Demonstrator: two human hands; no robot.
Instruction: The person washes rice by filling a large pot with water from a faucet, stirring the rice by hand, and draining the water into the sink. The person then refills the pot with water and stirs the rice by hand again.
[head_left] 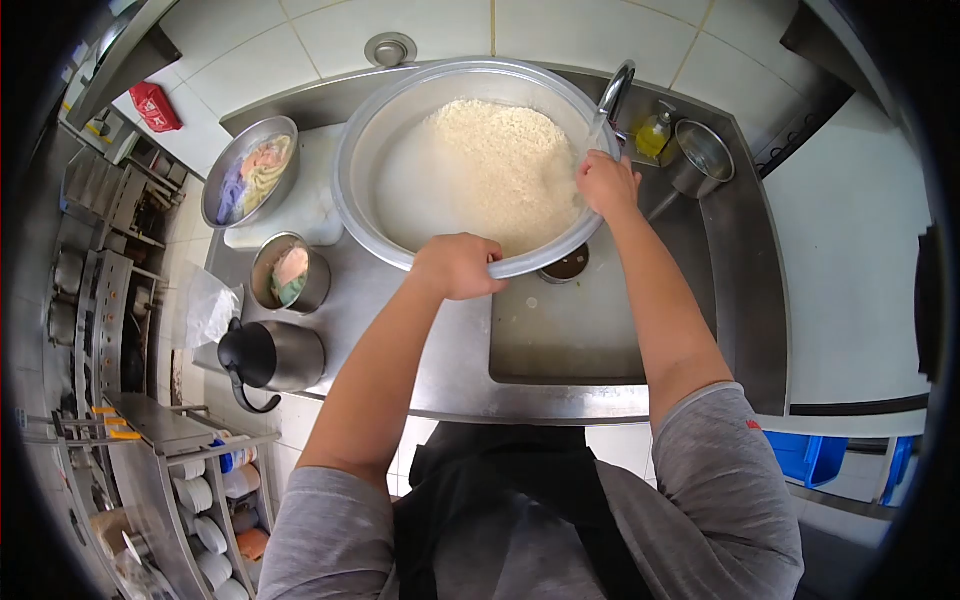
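Observation:
A wide metal basin holds pale rice heaped toward its right side, with cloudy water on the left. My left hand is closed around the basin's near rim. On the right rim, my right hand is also closed, just below the faucet. The basin spans part of the steel counter and part of the sink. Whatever supports it underneath is hidden.
Left of the basin, a bowl of coloured pieces sits on a white cutting board. A smaller pot and a black-lidded jug stand nearer. Behind the sink's right side are a soap bottle and a metal dipper.

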